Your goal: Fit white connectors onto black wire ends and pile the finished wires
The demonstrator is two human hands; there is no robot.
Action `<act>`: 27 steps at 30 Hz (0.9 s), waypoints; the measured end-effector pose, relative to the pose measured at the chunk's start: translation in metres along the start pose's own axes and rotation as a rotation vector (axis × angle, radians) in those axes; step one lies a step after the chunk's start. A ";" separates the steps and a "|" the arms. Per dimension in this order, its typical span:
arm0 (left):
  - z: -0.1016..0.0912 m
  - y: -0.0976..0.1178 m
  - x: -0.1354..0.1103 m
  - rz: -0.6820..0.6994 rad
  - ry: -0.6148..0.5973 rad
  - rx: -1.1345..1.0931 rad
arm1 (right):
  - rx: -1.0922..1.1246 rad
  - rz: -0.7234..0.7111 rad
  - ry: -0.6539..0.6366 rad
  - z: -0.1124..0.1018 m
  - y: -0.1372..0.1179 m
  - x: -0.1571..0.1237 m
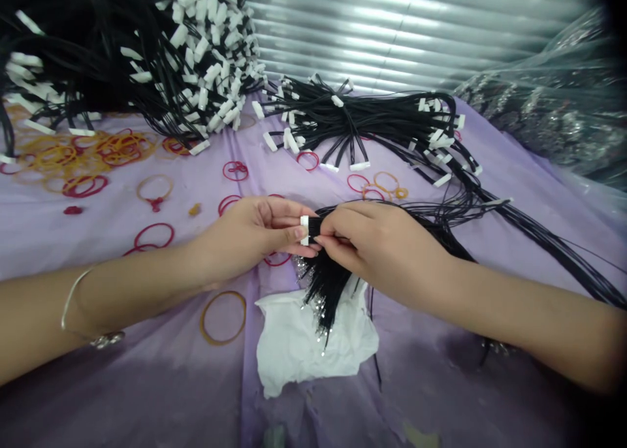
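Between the fingers of my left hand [267, 229] is a white plug connector [304, 230], pinched by thumb and fingertips. Black wires run out of its right side. My right hand [372, 236] pinches these wires just beside the connector, fingers closed; its fingertips hide part of them. Below both hands a bundle of loose black wires [326, 298] with shiny metal tips fans out over a crumpled white cloth [313, 350]. More thin black wires [453, 213] extend behind my right hand.
A tied bundle of black cables [343, 118] with white connectors lies behind my hands. At the back left is a big heap of white-ended cables [210, 56]. Yellow and red rubber bands [98, 154] scatter over the purple cloth [147, 383]. Clear plastic bags [548, 102] stand at right.
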State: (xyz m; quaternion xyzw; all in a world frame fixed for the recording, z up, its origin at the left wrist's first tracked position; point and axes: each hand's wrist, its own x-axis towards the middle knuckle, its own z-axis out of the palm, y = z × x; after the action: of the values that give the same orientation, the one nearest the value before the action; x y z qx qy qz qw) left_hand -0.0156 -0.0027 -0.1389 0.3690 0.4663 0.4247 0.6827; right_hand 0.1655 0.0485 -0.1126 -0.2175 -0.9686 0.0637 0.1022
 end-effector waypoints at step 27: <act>0.002 0.006 -0.001 -0.021 0.008 -0.121 | 0.046 -0.197 -0.169 -0.038 0.015 -0.013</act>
State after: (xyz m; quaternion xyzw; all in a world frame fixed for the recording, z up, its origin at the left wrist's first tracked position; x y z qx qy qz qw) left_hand -0.0153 -0.0019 -0.1328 0.3202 0.4465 0.4463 0.7063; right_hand 0.1916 0.0588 -0.0806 -0.1126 -0.9887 0.0936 0.0311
